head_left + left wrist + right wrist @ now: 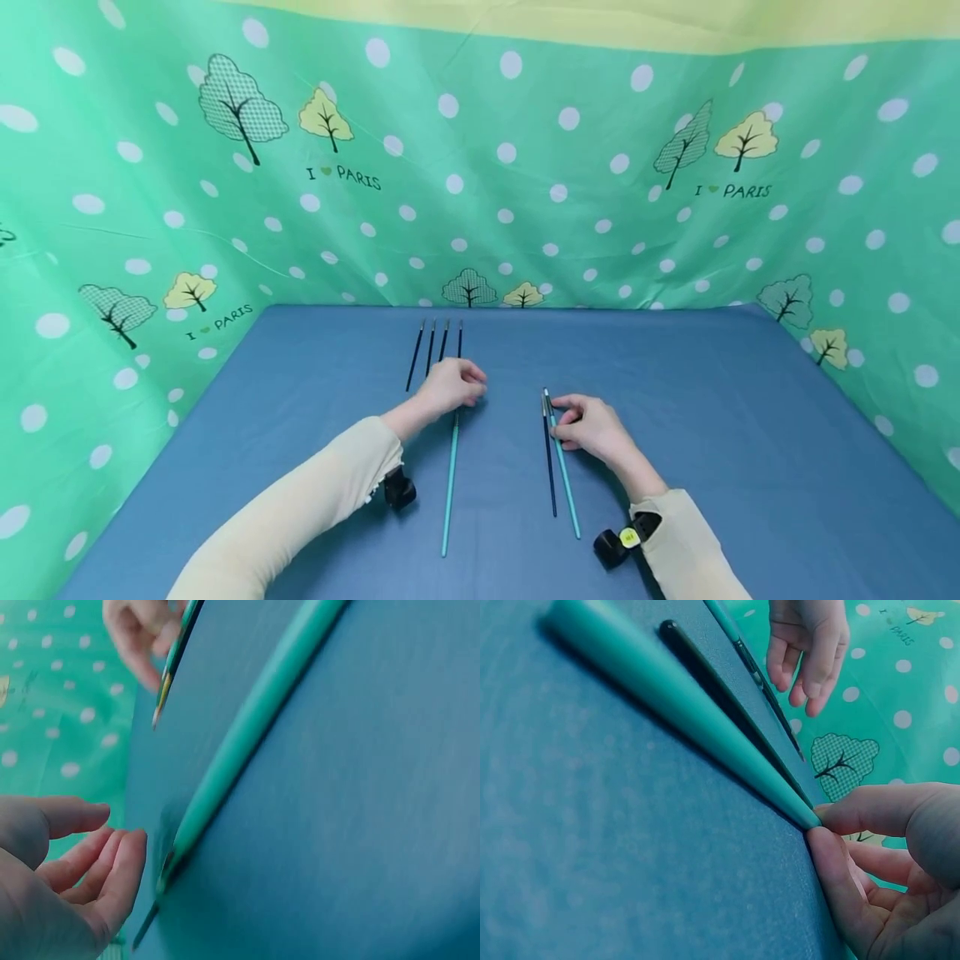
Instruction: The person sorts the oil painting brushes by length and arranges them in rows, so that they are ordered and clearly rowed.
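My left hand (452, 385), fingers loosely bent and apart, hovers over the upper end of a teal-handled paintbrush (450, 500) lying on the table. Nothing is between its thumb and fingers in the left wrist view. At the right, thumb and index finger of my right hand (594, 427) pinch a second teal-handled paintbrush (705, 727) near its bristle end. A thin black paintbrush (550, 471) lies close along that brush's left side. Beyond the left hand, several black paintbrushes (414, 357) lie in a row, tips pointing away; the hand partly hides some of them.
A blue cloth (735, 400) covers the table. Behind and beside it hangs a green polka-dot curtain (525, 208) printed with trees. Each wrist wears a black camera, such as the left wrist camera (399, 489).
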{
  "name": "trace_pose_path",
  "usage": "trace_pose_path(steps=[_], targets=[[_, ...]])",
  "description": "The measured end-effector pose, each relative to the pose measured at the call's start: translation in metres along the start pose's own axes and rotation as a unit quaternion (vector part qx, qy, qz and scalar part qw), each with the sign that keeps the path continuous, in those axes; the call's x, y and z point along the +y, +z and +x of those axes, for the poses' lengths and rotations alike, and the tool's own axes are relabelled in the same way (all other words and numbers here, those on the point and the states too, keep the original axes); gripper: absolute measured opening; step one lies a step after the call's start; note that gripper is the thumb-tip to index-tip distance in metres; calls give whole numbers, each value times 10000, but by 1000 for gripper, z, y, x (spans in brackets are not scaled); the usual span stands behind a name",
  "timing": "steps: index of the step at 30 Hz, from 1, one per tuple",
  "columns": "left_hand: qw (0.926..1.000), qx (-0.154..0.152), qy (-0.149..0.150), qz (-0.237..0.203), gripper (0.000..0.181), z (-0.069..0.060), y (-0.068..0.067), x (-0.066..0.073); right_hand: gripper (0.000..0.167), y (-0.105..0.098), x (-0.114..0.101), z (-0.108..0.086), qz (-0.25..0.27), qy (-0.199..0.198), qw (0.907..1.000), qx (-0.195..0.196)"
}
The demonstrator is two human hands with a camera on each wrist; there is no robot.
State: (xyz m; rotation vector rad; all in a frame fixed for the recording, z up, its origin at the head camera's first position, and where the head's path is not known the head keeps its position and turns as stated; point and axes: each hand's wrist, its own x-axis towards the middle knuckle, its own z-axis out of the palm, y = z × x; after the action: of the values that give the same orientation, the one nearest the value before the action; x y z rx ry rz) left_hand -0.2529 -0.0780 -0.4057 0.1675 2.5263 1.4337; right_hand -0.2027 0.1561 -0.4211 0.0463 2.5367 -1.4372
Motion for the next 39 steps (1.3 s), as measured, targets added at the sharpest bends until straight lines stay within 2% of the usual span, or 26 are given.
trace_pose_path(steps=[4, 8, 11, 14, 19, 23, 29, 34, 39], targets=[[9983, -337, -101, -475, 16, -9, 21, 2, 44, 0, 1, 0, 28, -10, 10000, -13], [9962, -538, -95, -678, 14, -20, 42, 10, 45, -3, 2, -1, 28, 8, 10000, 55], [9949, -576, -126, -816, 14, -27, 54, 17, 45, -5, 2, -1, 4, 24, 9999, 103], [9946, -472, -270, -882, 14, -33, 64, 24, 45, -5, 2, 0, -26, 0, 9999, 103], [9975, -237, -326, -578, 15, -39, 77, 34, 46, -5, 1, 1, -3, -25, 10000, 92], [9996, -136, -248, -93, 21, -43, 84, 40, 46, -5, -1, 2, 57, -5, 9999, 84], [9983, -9, -193, 542, 29, -41, 92, 38, 45, -2, -2, 0, 84, -40, 10000, -29], [9966, 69, -16, 816, 30, -38, 96, 36, 46, -3, -4, -1, 83, -66, 9999, -46], [9962, 64, -6, 868, 27, -39, 96, 36, 46, -2, -3, -1, 104, -1, 9999, -34]])
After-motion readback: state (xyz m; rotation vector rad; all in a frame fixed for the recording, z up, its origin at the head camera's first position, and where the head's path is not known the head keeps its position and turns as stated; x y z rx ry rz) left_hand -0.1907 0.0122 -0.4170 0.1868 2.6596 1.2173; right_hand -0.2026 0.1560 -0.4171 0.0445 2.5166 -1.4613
